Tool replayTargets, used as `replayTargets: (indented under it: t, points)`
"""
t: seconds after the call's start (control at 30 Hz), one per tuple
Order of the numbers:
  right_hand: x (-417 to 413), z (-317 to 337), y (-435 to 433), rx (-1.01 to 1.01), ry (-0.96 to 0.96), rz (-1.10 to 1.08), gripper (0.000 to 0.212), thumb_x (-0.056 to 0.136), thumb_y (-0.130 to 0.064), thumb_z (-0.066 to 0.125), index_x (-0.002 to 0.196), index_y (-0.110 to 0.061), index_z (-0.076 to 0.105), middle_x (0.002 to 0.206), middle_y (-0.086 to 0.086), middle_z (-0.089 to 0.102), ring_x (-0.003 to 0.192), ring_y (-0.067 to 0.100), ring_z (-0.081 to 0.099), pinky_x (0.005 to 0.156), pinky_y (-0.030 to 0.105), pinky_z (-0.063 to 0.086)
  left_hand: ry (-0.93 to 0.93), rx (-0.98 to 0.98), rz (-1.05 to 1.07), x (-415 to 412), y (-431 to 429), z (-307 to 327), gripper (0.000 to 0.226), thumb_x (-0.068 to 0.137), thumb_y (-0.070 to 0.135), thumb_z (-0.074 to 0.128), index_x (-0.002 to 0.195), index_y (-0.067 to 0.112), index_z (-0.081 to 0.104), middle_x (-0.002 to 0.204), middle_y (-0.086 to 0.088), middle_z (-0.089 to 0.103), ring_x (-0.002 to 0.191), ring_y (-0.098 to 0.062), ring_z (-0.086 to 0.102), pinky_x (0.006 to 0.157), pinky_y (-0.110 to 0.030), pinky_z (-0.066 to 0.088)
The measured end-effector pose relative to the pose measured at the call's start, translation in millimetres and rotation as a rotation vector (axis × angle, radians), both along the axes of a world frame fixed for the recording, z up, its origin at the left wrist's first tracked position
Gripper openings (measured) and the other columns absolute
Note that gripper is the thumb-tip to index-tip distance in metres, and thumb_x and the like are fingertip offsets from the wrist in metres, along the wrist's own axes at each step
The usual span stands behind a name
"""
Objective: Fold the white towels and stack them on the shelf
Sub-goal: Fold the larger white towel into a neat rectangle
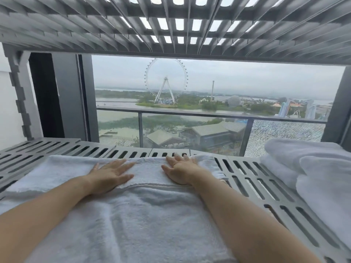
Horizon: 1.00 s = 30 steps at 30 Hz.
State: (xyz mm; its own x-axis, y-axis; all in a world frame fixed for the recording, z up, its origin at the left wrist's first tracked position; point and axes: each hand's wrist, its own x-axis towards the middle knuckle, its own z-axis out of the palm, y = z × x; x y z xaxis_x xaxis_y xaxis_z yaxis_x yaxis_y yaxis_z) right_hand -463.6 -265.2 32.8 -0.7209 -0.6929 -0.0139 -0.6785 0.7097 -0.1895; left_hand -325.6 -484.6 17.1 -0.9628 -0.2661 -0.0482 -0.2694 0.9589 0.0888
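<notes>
A white towel point(144, 211) lies spread flat on the grey slotted shelf point(266, 179), reaching from the near edge to almost the back. My left hand point(112, 175) rests palm down on its far part, fingers spread. My right hand point(180, 171) presses flat on the towel beside it, fingertips at the towel's back edge. Neither hand grips the cloth. A pile of folded white towels point(311, 171) sits on the same shelf at the far right.
Another slotted grey shelf point(171, 25) hangs close overhead. Behind the shelf is a window with a dark frame point(83, 99) and a balcony railing point(190, 114). A grey upright post point(20, 95) stands at the left.
</notes>
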Motion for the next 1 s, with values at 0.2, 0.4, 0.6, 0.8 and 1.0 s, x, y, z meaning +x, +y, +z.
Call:
replayTargets:
  t: [0.2,0.4,0.6,0.8,1.0]
  points:
    - [24,6,4,-0.137,0.171,-0.295,0.052,0.093,-0.037,0.029,0.136,-0.009,0.038,0.145,0.016,0.035,0.134,0.033,0.03,0.11,0.052,0.023,0.092,0.238,0.014,-43,66,11,0.051,0.095,0.057,0.019,0.145,0.044,0.014,0.158,0.01,0.001,0.144,-0.012,-0.004,0.113,-0.059,-0.007]
    - [15,-3,29,-0.05,-0.05,-0.24,0.061,0.092,-0.059,0.017,0.147,-0.037,0.005,0.159,-0.003,-0.006,0.145,0.02,-0.01,0.099,0.075,-0.009,0.104,0.047,-0.001,-38,79,-3,0.053,0.091,0.065,0.016,0.142,0.052,0.008,0.157,0.013,-0.002,0.144,-0.011,-0.002,0.109,-0.061,-0.004]
    - [18,-1,31,-0.037,0.026,-0.232,0.061,0.093,-0.055,0.019,0.148,-0.03,0.013,0.159,0.003,0.003,0.145,0.026,-0.001,0.105,0.07,-0.001,0.161,0.018,0.014,-27,82,-6,0.054,0.093,0.061,0.019,0.144,0.045,0.013,0.157,0.016,-0.001,0.144,-0.007,-0.001,0.112,-0.059,0.002]
    - [12,12,27,-0.062,0.05,-0.018,0.054,0.096,-0.046,0.026,0.146,-0.025,0.026,0.157,0.008,0.012,0.144,0.027,0.007,0.115,0.049,0.008,0.132,0.033,0.052,-19,85,-4,0.055,0.092,0.062,0.017,0.144,0.046,0.01,0.157,0.014,-0.001,0.144,-0.008,0.0,0.112,-0.059,0.002]
    - [-4,-2,22,-0.011,-0.064,-0.166,0.065,0.087,-0.069,0.021,0.145,-0.044,0.008,0.158,0.004,-0.009,0.144,0.029,-0.012,0.109,0.057,-0.013,0.141,0.05,0.114,-16,86,-5,0.055,0.089,0.067,0.019,0.142,0.051,0.012,0.157,0.016,0.001,0.144,-0.011,0.004,0.108,-0.062,-0.002]
